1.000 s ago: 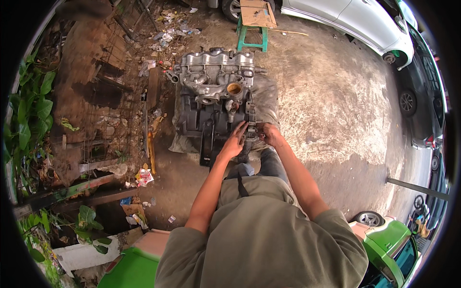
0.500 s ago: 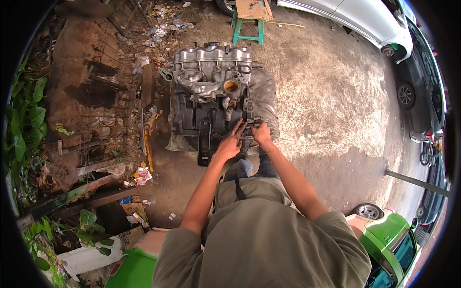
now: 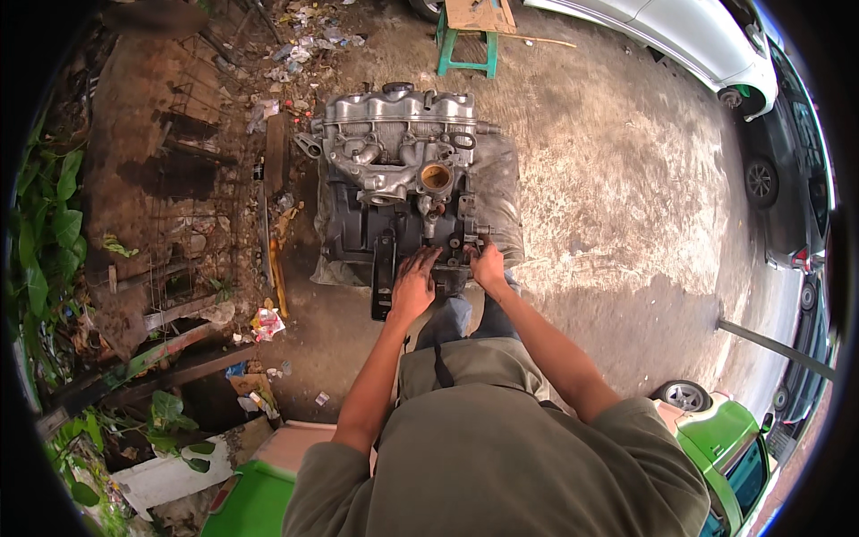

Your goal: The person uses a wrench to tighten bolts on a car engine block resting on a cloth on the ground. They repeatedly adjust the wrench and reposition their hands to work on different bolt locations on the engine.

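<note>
A car engine [image 3: 394, 143] with a silver head and a dark block [image 3: 353, 210] lies in front of me on a grey cover [image 3: 503, 170]. My left hand [image 3: 416, 285] rests on the block's near edge with its fingers stretched out, beside an upright black bracket [image 3: 383, 273]. At the near right corner, the fingers of my right hand [image 3: 486, 267] are closed by a small metal bracket [image 3: 484, 233]. What they pinch there is too small to make out. Between the hands, round dark fittings [image 3: 455, 242] show on the block. A round brownish opening [image 3: 436, 177] sits higher up.
A green stool [image 3: 468, 54] with a board on top stands beyond the engine. Litter [image 3: 309, 45] and a yellow stick [image 3: 278, 277] lie to the left. Parked cars, one silver [image 3: 662, 31] and one dark [image 3: 778, 152], line the right; a green vehicle [image 3: 725, 434] is near me.
My left hand has drawn back and left, away from the right hand, uncovering the fittings between them. My right hand stays at the corner, slightly nearer me. The view has shifted a little.
</note>
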`<state>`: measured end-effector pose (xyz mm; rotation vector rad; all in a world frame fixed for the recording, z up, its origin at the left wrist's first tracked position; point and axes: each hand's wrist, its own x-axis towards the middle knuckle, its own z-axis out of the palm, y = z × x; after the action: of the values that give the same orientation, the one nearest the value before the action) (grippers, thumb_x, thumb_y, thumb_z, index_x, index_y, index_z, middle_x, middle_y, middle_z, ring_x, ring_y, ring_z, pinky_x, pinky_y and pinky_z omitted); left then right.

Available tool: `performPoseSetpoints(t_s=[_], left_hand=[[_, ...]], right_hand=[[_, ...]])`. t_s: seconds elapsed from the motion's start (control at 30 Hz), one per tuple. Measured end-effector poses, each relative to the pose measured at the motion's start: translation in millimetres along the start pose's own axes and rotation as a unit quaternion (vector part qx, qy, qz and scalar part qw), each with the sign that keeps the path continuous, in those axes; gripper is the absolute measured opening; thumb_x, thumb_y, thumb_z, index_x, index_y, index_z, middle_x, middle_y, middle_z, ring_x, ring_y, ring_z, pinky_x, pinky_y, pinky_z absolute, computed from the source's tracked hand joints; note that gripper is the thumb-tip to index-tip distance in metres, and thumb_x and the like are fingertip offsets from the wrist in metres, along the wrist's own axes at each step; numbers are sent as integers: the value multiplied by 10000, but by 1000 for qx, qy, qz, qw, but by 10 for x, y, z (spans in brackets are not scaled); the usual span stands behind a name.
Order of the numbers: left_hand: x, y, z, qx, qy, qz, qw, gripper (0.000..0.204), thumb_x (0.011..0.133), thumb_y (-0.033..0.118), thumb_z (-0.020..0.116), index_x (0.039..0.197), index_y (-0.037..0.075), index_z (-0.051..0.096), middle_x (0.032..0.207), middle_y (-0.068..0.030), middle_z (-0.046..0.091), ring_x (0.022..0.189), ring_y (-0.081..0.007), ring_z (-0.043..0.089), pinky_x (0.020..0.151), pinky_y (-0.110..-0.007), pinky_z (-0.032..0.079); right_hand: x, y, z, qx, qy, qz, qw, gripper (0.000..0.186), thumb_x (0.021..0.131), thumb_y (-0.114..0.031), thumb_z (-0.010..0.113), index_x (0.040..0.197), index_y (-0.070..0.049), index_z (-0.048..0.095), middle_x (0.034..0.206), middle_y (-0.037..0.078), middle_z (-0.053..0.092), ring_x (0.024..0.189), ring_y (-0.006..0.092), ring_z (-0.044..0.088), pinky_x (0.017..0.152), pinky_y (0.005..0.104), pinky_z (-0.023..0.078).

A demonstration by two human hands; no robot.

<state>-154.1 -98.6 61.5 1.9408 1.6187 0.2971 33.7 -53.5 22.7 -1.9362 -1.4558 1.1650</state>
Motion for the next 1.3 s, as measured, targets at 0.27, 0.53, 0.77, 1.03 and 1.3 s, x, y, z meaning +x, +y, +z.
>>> performPoseSetpoints(t_s=[0.27, 0.53, 0.77, 1.03, 1.3], left_hand=[[27, 13, -13, 27, -10, 3, 1000, 738, 724, -68, 556, 1418, 150, 431, 1421, -84, 457, 1372, -249, 360, 1135, -422, 284], [30, 39, -41, 18, -20, -28, 999, 757, 711, -51, 605, 1414, 179, 441, 1441, -62, 429, 1355, -240, 375, 1131, -419, 289], [10, 73, -64, -7, -25, -45, 999, 812, 690, -100, 571, 1419, 233, 442, 1444, -59, 429, 1341, -277, 393, 1102, -416, 327], [29, 10, 13, -1, 1, 0, 1000, 816, 683, -127, 553, 1431, 175, 427, 1418, -106, 461, 1353, -281, 384, 1110, -427, 318], [1, 27, 23, 14, 20, -12, 1000, 787, 694, -104, 577, 1417, 176, 441, 1396, -92, 463, 1318, -280, 411, 1102, -413, 326]], right_hand=[[9, -29, 49, 15, 10, 174, 985, 275, 851, -184, 664, 979, 57, 633, 835, 303, 657, 852, 423, 674, 687, 508, 501], [208, 727, 221, 280, -226, 249, 899, 299, 776, -165, 778, 891, 54, 609, 709, 91, 601, 603, 177, 539, 533, 388, 459], [110, 617, 295, 237, -92, 293, 922, 382, 800, -198, 781, 966, 88, 591, 771, 101, 637, 648, 158, 540, 547, 336, 451], [251, 924, 483, 119, -96, 201, 968, 415, 830, -237, 725, 1090, 62, 602, 981, 279, 668, 940, 374, 670, 748, 412, 525], [177, 284, 60, -9, -187, 133, 973, 401, 880, -221, 574, 1087, 115, 503, 1002, 295, 629, 875, 415, 658, 670, 448, 548]])
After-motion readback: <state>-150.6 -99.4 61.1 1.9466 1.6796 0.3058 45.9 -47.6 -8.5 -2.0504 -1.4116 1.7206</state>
